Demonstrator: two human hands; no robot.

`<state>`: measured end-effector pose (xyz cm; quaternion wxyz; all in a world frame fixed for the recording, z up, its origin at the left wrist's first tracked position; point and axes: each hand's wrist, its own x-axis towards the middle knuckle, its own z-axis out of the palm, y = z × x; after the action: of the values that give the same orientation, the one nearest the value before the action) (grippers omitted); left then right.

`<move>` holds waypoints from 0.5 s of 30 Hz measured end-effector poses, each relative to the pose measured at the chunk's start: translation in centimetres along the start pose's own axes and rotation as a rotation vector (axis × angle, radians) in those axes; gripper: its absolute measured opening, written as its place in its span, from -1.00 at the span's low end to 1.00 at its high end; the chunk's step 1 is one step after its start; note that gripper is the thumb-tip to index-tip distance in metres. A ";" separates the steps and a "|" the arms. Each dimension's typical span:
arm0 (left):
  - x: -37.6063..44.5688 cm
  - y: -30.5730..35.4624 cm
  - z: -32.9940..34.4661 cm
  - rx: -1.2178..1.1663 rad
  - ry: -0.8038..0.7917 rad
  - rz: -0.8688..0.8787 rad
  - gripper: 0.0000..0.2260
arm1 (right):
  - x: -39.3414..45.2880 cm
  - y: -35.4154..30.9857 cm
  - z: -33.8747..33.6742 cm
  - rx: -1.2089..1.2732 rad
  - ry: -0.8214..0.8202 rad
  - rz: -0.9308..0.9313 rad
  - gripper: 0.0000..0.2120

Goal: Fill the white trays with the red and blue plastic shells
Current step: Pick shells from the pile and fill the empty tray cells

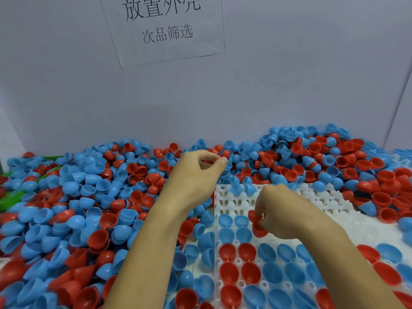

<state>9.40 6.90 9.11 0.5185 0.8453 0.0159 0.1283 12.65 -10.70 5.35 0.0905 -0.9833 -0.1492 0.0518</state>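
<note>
The white tray [330,201] lies at 4 o'clock in the head view, partly buried by the pile of loose shells [93,197] that covers the desk from 9 o'clock across to 2 o'clock. The tray's near rows, toward 5 and 6 o'clock, hold seated shells with the open side up: two columns of red shells [239,262] at the left, blue shells [283,264] to their right. Two short rows of blue shells sit just above the red columns. The far rows of the tray show bare pockets.

Right hand [283,212]: positioned over the tray at about 4 o'clock from centre. Its grip is closed in a pinch on red shells [256,224], thumb and fingertips curled round them. The held shells hang just above the tray, next to the short blue rows.

Left hand [196,177]: positioned near centre, above the pile at the tray's left far corner. Thumb and forefinger curl toward each other to form a ring; the tips nearly meet. Whether the grip holds anything cannot be told.

A sheet of paper [165,27] with printed characters is fixed to the grey wall [312,74] at 12 o'clock. A green object [11,198] shows at 9 o'clock, mostly buried under shells.
</note>
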 end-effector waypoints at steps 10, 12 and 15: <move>-0.5 0.6 -0.4 0.105 0.040 0.049 -0.86 | -0.1 -0.3 0.4 -0.023 -0.074 0.056 -0.82; -0.6 1.0 -0.8 0.147 0.099 0.088 -0.84 | -0.3 -0.3 0.0 -0.014 -0.103 0.053 -0.81; -1.3 2.3 -1.9 0.170 0.301 0.222 -0.73 | -0.6 -0.3 -0.7 0.020 -0.097 0.045 -0.81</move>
<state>7.49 7.32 11.72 0.4197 0.8538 0.0109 0.3077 12.10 -10.71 6.15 0.0917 -0.9818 -0.1310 0.1030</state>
